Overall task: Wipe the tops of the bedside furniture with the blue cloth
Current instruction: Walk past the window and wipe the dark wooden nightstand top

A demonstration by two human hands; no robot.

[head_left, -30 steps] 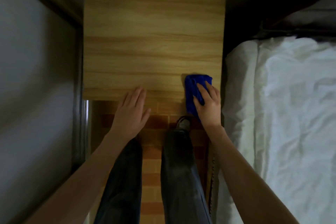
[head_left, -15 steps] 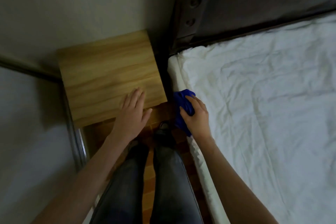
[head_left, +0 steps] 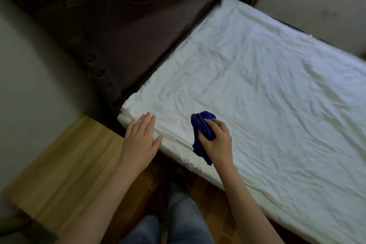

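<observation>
Blue cloth [head_left: 202, 130], deep blue, bunched and creased, gripped in right hand [head_left: 216, 140] over the near edge of the white bed [head_left: 267, 95]. Left hand [head_left: 139, 140] flat, fingers straight, over the bed's near corner beside the wooden nightstand [head_left: 65, 170]. No readable writing.

No readable text, no label, brand, number or sign in view, none on the blue cloth [head_left: 200, 125], none on the wooden bedside top [head_left: 79, 154], none on the white bed sheet [head_left: 257, 105], none on the dark headboard [head_left: 118, 35]
</observation>
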